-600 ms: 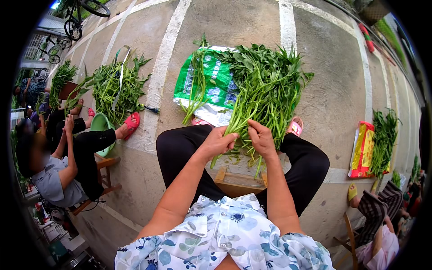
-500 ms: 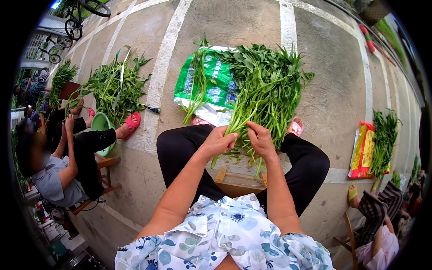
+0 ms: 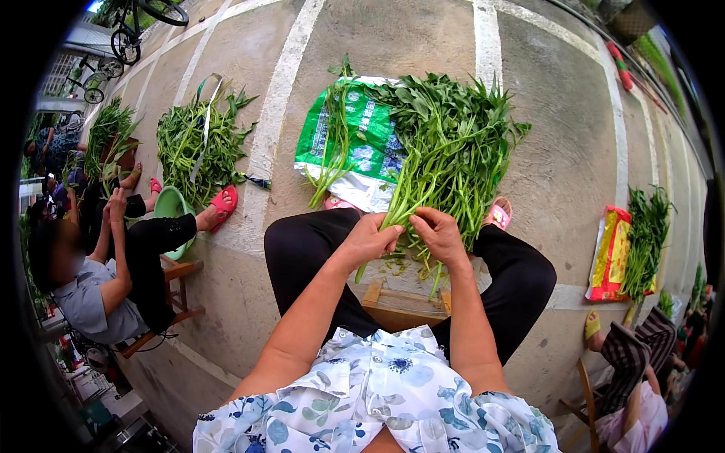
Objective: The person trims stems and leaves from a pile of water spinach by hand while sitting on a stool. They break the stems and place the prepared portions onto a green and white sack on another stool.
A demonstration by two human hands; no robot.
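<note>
Long-stemmed leafy greens [image 3: 461, 143], water spinach by their form, are spread in a thick heap over the right part of a flattened plastic sack [image 3: 313, 136]. The stems are smooth, slender and pale green; the leaves are narrow, pointed and darker, and are massed toward the far side, with the stem ends directed at the seated person. A thin separate strand [image 3: 337, 143] is laid lengthwise on the sack's left part. The sack is glossy, green with white margins, and is creased along its near edge. Rough grey concrete [image 3: 563, 143], crossed by painted white lines [image 3: 283, 90], is seen beneath, and short stem scraps [image 3: 396, 266] are scattered on it just beyond a squared wooden piece [image 3: 393, 308] between the knees.

At the heap's near left edge, a gathered bunch of stems [image 3: 404, 202] is enclosed by the left hand [image 3: 377, 240], with the fingers curled around it; the lower ends are left projecting beneath that hand. The right hand [image 3: 438, 235] is placed just beside the bunch, on its right, with thumb and forefinger brought close together; whether a stem is pinched there cannot be told with certainty at this scale. The main heap is thus situated directly beyond both hands, mostly on the right hand's side.
</note>
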